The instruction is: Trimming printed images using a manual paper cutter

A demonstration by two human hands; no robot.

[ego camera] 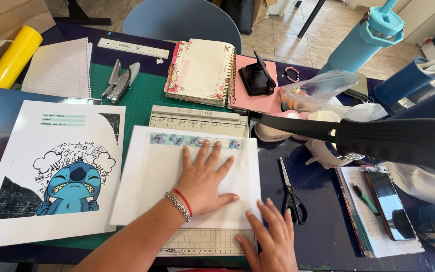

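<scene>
My left hand (202, 179) lies flat, fingers spread, on a white sheet of paper (147, 186) with a strip of small blue pictures along its top edge. The sheet rests on a grey paper cutter (197, 121). Red and silver bracelets circle that wrist. My right hand (273, 236) rests flat on the sheet's lower right corner, at the cutter's right edge. The cutter's blade arm is raised, and its black handle (393, 141) hangs to the right above the table. Neither hand holds anything.
A printed sheet with a blue cartoon figure (51, 171) lies left on a green mat. Black scissors (290, 194) and a phone (388, 201) on a notepad lie right. Behind are a floral planner (202, 70), hole punch (258, 75), ruler (132, 48), yellow roll (16, 55) and blue bottle (363, 40).
</scene>
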